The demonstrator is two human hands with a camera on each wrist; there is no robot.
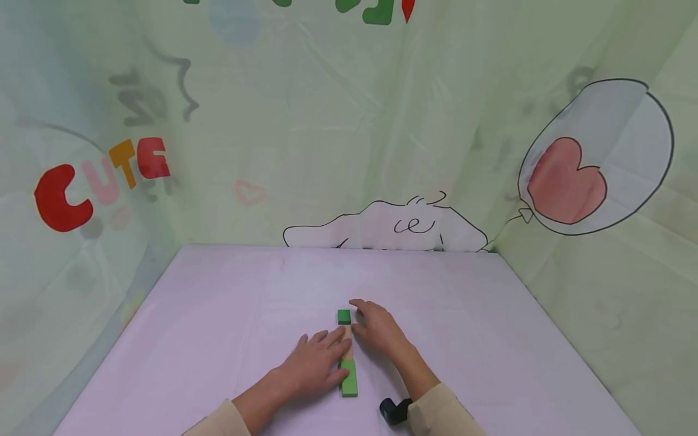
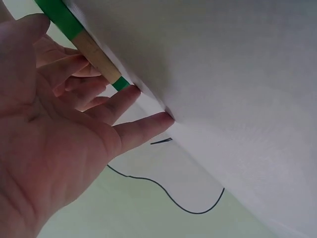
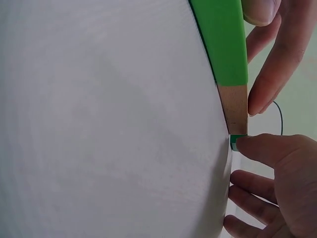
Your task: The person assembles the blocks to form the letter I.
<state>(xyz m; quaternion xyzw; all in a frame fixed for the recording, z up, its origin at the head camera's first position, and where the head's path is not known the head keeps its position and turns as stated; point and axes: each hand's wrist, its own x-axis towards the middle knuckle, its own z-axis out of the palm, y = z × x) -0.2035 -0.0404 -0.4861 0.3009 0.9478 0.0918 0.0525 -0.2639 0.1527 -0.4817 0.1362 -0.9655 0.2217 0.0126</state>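
Three blocks lie end to end in a line on the pale pink table [image 1: 229,315]: a small dark green block [image 1: 344,316] farthest from me, a wooden block [image 1: 347,346] in the middle, and a light green block [image 1: 349,379] nearest. My left hand [image 1: 319,362] lies flat on the left side, its straight fingers [image 2: 143,126] touching the wooden block [image 2: 96,54]. My right hand [image 1: 377,328] rests on the right side, its thumb [image 3: 257,148] against the dark green block [image 3: 235,142]. The light green block [image 3: 223,39] lies beside the left hand's fingers [image 3: 277,64].
Pale green printed cloth walls [image 1: 338,133] close in the table on the left, back and right. A black wrist-mounted device [image 1: 395,410] sits by my right sleeve. The table cover looks white in the right wrist view [image 3: 109,124].
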